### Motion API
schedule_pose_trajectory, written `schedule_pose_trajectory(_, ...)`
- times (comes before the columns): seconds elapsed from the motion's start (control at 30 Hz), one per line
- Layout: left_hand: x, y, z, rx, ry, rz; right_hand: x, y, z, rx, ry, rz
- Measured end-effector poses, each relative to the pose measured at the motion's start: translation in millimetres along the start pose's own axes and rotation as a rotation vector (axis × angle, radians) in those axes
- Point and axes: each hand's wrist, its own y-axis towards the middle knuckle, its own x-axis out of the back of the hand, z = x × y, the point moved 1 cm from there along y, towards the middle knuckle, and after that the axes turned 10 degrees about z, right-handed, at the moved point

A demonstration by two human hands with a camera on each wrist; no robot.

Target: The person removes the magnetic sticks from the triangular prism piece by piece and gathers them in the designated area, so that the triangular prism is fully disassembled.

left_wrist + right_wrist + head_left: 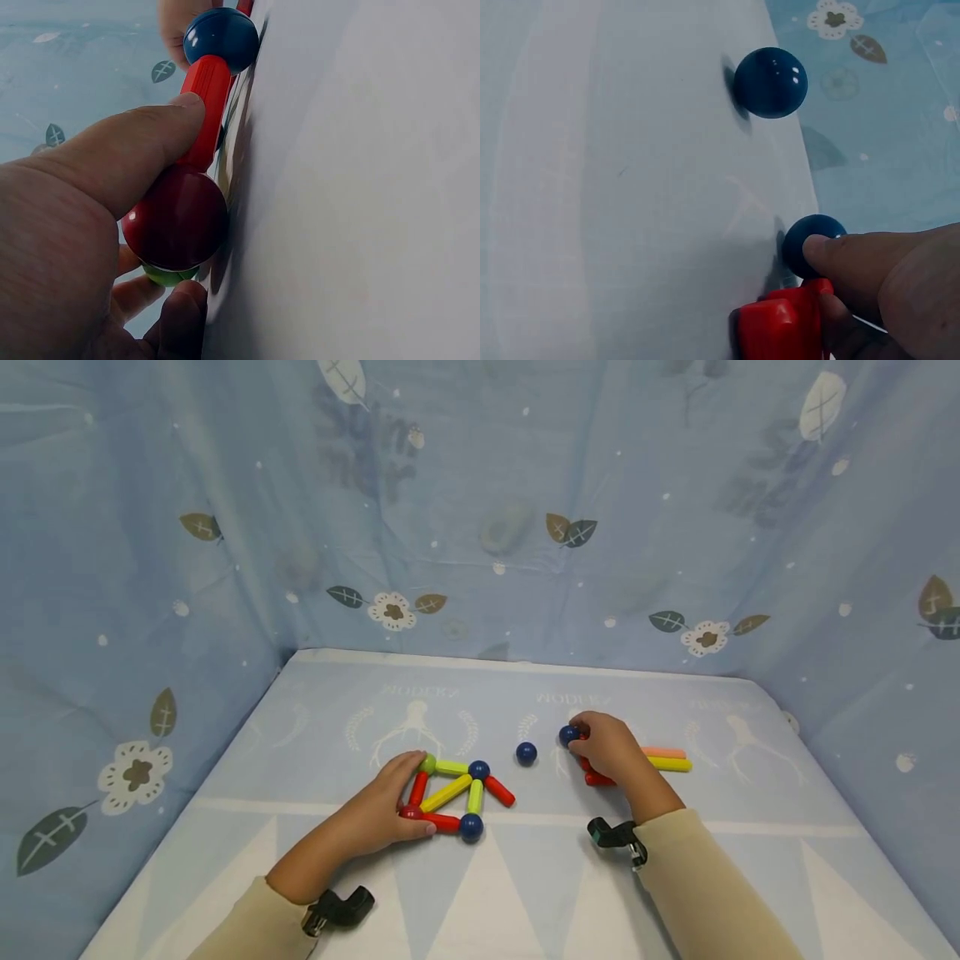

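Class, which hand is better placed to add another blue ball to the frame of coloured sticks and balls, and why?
Probably the right hand: it pinches one glossy blue ball, with a second blue ball nearby. The left hand is occupied at the frame, its thumb on a red stick.

Glossy plastic-looking blue balls [527,753], smooth shiny red rods [769,331], matt cloth-covered table [300,768], creased cloth backdrop [457,468] past its far edge

Walled in by blue cloth [465,485]
Hangs past the far, left and right edges of the surface [525,877], shows printed leaves [198,526] and white flowers [391,611].
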Motion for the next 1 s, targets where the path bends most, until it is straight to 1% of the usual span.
schedule_pose_trajectory(0.23, 1.0, 0.7, -0.7, 0.005, 0.006, -0.004, -2, 0.1, -4, 0.051, -0.010, -0.041)
schedule_pose_trajectory(0.37, 0.6, 0.1, -0.9, 0.001, 0.002, -0.003, -4, 0.5, -8, 0.043, -0.004, -0.035)
schedule_pose_trajectory(0.53, -0.3, -1.0, -2.5, -0.006, -0.005, 0.007, -5, -0.9, -15, 0.029, 0.034, -0.037)
schedule_pose_trajectory(0.6, -0.5, -1.5, -3.0, -0.009, -0.003, 0.008, -5, -2.4, -16, 0.036, 0.049, -0.045)
schedule_pose_trajectory(0.83, 0.3, -2.5, -3.6, -0.007, 0.007, 0.006, -9, -7.0, -11, 0.103, 0.077, -0.093)
schedule_pose_trajectory(1.0, 0.4, -2.1, -3.3, -0.009, 0.001, 0.002, -10, -3.5, -9, 0.079, 0.051, -0.069)
